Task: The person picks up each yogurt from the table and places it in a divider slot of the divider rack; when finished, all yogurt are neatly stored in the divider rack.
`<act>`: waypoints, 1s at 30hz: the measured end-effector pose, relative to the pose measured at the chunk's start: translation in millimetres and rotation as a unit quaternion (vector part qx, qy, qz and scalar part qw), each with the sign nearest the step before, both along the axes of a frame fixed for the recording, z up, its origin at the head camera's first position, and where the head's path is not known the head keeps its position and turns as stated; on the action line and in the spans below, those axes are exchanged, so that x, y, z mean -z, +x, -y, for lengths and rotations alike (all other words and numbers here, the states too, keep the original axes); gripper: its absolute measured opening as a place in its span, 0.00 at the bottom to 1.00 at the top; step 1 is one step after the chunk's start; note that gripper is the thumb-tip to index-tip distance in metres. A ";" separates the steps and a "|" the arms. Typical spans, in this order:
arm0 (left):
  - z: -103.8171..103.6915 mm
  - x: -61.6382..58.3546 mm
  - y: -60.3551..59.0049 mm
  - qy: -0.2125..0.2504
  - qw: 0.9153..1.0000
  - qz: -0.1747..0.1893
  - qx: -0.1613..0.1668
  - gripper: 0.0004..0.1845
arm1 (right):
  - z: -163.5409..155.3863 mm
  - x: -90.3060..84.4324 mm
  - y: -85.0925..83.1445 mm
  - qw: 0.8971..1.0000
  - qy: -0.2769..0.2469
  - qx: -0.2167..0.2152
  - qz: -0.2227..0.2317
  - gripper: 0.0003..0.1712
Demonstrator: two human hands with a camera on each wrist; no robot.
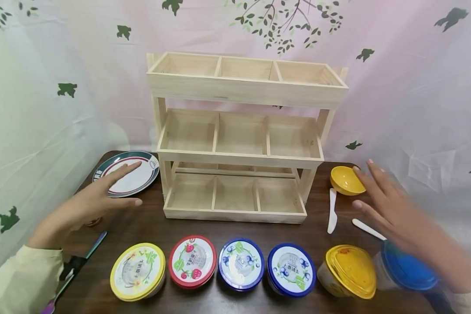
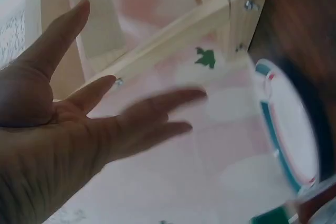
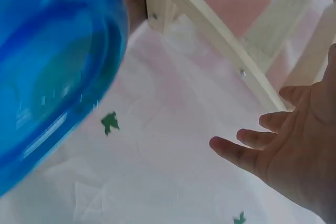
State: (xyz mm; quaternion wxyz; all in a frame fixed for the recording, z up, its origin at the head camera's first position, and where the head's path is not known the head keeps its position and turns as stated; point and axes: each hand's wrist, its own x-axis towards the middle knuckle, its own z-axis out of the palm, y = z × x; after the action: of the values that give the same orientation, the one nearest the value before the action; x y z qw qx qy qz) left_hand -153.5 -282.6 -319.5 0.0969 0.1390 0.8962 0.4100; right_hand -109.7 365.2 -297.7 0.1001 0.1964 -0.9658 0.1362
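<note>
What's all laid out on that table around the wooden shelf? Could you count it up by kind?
Lidded tubs: 6, from the yellow-rimmed one to the blue-lidded one
Plates: 1
Yellow bowls: 1
White plastic knives: 2
Wooden racks: 1
Total: 11

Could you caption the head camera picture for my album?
Open hands, left hand and right hand, hover beside an empty wooden rack.

A: What hides? The blue-lidded jar (image 1: 406,270) sits partly behind the right forearm, and the right hand (image 1: 380,200) blurs.

B: A small red thing (image 1: 93,222) hides under the left hand (image 1: 90,203). The fork (image 1: 68,279) runs off the bottom edge.
</note>
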 end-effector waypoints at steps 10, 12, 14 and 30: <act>-2.5 36.8 -14.0 0.142 0.983 0.111 0.035 0.36 | -35.8 -3.3 41.9 0.995 -0.048 0.082 -0.006 0.36; -5.9 43.1 -17.3 0.134 0.983 0.116 0.044 0.33 | -43.3 1.5 49.7 0.993 -0.032 0.115 -0.001 0.38; -8.9 49.0 -20.0 0.122 0.985 0.112 0.055 0.32 | -51.7 8.3 57.4 0.990 -0.026 0.141 0.010 0.39; -7.8 92.1 -10.7 0.182 0.969 0.168 0.024 0.23 | -91.9 90.0 99.9 0.947 -0.153 0.224 0.172 0.46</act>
State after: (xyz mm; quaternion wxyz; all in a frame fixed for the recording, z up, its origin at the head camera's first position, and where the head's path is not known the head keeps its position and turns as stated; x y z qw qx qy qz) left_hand -164.2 -274.8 -411.7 0.2294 0.1047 0.7739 0.5809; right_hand -9.8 457.1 -387.7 -0.0111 -0.0687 -0.9549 0.2887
